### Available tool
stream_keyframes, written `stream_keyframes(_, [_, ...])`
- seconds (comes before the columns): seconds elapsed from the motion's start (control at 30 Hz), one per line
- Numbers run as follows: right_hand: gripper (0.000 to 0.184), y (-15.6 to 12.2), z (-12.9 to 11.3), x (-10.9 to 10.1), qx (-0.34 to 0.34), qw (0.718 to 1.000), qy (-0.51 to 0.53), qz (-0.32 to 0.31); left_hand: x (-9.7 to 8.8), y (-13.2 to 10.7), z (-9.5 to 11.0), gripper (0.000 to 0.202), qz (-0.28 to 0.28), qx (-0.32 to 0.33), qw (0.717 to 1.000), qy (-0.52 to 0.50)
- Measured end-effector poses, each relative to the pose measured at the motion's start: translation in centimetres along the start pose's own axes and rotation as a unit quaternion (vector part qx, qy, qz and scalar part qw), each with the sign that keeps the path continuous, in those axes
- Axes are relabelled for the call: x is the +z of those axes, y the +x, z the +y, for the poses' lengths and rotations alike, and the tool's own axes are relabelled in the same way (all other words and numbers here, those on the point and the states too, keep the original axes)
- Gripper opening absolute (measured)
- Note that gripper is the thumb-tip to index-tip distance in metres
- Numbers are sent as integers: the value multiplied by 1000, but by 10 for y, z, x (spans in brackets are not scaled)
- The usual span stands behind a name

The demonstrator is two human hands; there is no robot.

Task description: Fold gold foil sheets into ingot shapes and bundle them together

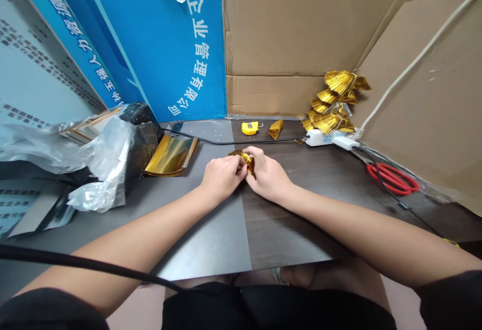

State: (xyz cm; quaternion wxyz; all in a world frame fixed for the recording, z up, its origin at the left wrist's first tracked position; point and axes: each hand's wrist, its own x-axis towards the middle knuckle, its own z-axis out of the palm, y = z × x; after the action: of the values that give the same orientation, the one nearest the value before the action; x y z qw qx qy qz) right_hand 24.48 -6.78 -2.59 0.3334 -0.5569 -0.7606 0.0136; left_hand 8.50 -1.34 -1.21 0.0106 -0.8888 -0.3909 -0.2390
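Observation:
A small pleated piece of gold foil paper [237,153] is between my two hands above the middle of the table. My left hand [225,177] pinches it with curled fingers from the left. On its other side my right hand [269,174] is closed about it, thumb and index finger at its edge. A thin pale band or tie seems to cross the foil, but the fingers hide most of it. Beyond the hands lie a yellow tape measure [250,128] and a folded gold paper piece [276,129].
Gold foil sheets [171,155] lie at left beside crumpled clear plastic [103,169]. Pleated gold fans [327,101] are stacked at back right, behind a white power strip [320,137]. Red-handled scissors [393,178] rest at right. A black cable [226,143] crosses the table's back.

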Motion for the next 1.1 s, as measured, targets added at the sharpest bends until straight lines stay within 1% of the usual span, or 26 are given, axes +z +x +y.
stream_keyframes(0.13, [51, -1, 0, 0, -4, 1000, -5, -10, -1, 2, -2, 11, -15, -6, 1000, -13])
stream_keyframes(0.27, [51, 0, 0, -2, 2, 1000, -7, -14, -3, 4, -3, 10, -14, -3, 1000, -23])
stream_keyframes(0.43, [49, 1, -1, -5, 23, 999, -17, -23, -4, 4, -6, 12, 10, 9, 999, -43])
stream_keyframes(0.7, [43, 3, 1, -7, 29, 999, -13, -24, 2, 4, -13, 11, 44, 41, 995, -73])
stream_keyframes(0.8, [37, 3, 2, -7, 31, 999, -8, -23, 4, 5, -14, 10, 49, 54, 995, -73])
stream_keyframes(0.97, [20, 4, 3, -8, 33, 999, 16, -22, 6, 4, -17, 10, 51, 75, 994, -67])
stream_keyframes(1.1, [20, 6, 2, -10, 57, 997, 55, -12, 8, 3, -19, 10, 50, 95, 992, -58])
